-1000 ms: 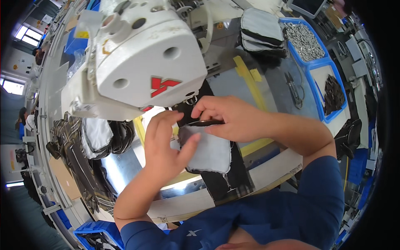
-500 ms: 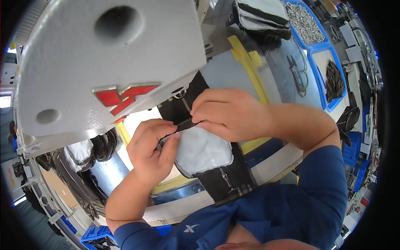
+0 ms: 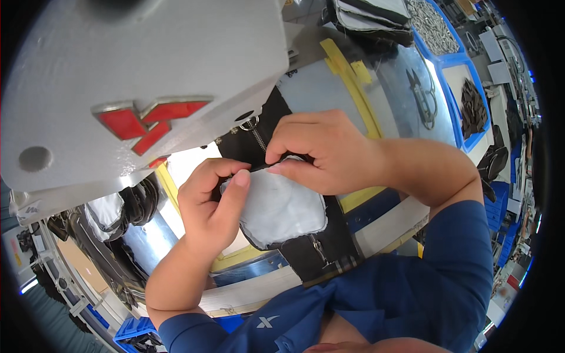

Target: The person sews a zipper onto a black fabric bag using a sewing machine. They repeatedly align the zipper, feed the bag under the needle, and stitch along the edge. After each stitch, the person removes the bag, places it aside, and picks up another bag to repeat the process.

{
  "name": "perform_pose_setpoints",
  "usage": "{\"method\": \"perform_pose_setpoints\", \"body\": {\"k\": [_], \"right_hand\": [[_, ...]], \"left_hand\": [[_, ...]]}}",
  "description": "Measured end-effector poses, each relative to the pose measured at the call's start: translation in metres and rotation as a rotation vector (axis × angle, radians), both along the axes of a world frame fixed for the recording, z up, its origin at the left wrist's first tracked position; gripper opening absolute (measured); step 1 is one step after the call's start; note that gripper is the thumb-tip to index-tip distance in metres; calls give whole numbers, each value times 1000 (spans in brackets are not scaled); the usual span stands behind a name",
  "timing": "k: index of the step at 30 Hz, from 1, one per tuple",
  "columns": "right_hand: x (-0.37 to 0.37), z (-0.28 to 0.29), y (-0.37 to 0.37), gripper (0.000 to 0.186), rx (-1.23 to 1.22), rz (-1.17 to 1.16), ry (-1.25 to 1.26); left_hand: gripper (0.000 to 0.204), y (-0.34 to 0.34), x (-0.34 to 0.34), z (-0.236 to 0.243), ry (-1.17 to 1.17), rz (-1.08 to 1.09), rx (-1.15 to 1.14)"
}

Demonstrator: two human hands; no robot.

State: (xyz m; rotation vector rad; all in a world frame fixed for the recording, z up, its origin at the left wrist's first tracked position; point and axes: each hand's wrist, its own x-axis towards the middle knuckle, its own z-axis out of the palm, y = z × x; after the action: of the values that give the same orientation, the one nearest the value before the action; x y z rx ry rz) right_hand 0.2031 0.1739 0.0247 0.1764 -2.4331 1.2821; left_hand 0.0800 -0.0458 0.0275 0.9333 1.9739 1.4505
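A rounded fabric panel (image 3: 282, 206) with white backing and a black edge lies below the grey machine head. Under it runs a black fabric strip (image 3: 306, 259) with metal zippers, one zipper pull showing at the near end and a ring-shaped pull (image 3: 249, 122) at the far end. My left hand (image 3: 215, 197) pinches the panel's far left edge between thumb and fingers. At the far right edge, my right hand (image 3: 321, 153) grips the panel with its thumb over the white side. The fingertips hide part of the edge and the zipper teeth.
The grey sewing machine head (image 3: 147, 70) hangs over the upper left. Fabric pieces are stacked at the back (image 3: 374, 20). Thread snips (image 3: 421, 97) lie beside the yellow tape. Blue trays (image 3: 462, 60) of metal parts and dark pieces stand right; more zippered pieces (image 3: 138, 206) lie left.
The panel's far edge has come up and now covers the zipper teeth that showed between my hands. Both hands stay at that edge, and the machine head appears shifted left in view.
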Motion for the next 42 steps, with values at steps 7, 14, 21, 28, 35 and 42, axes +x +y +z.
{"method": "perform_pose_setpoints", "body": {"k": [7, 14, 21, 28, 35, 42], "right_hand": [[0, 2, 2, 14, -4, 12, -28], [-1, 5, -1, 11, -101, 65, -110], [-4, 3, -2, 8, -81, 61, -94], [-4, -1, -1, 7, -12, 30, -57], [-19, -15, 3, 9, 274, -100, -75], [-47, -4, 19, 21, 401, -155, -272]], "left_hand": [[9, 0, 2, -5, 88, -6, 32], [11, 5, 3, -4, 249, -55, 69], [12, 7, 3, -4, 305, -68, 94], [10, 6, 4, -1, 238, -13, -37], [16, 12, -12, 1, 175, 112, -244], [19, 31, -34, 4, 111, 169, -292]]}}
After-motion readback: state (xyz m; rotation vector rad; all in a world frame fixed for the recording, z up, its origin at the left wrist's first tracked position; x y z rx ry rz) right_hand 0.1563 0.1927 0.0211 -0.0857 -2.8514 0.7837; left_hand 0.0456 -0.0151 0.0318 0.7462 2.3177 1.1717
